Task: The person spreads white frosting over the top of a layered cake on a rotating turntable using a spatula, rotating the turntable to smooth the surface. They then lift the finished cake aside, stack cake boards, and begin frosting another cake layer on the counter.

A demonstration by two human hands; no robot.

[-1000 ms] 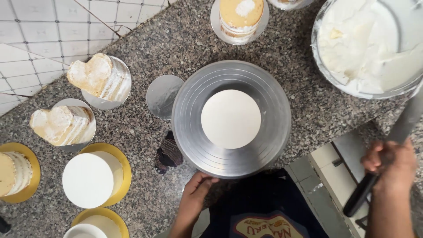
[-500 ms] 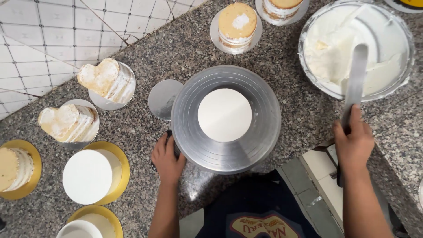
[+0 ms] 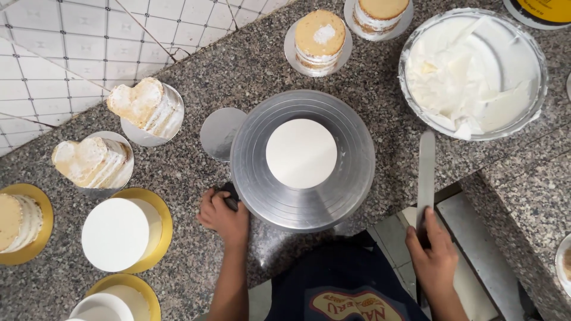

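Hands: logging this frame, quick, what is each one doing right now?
Left hand: closed on a small dark object beside the turntable; what it is cannot be told.
Right hand: closed on the icing spatula.

Yellow-labelled container (image 3: 544, 10) top right, possibly a tub; apron emblem (image 3: 351, 304).

Two heart-shaped cakes (image 3: 144, 106) (image 3: 90, 160) on silver boards sit near the granite counter's (image 3: 238, 65) left edge by the tiled wall (image 3: 53, 53). Two round layered cakes (image 3: 320, 35) (image 3: 380, 12) stand along the far edge, and white-frosted cakes on gold boards (image 3: 122, 233) fill the near-left corner.
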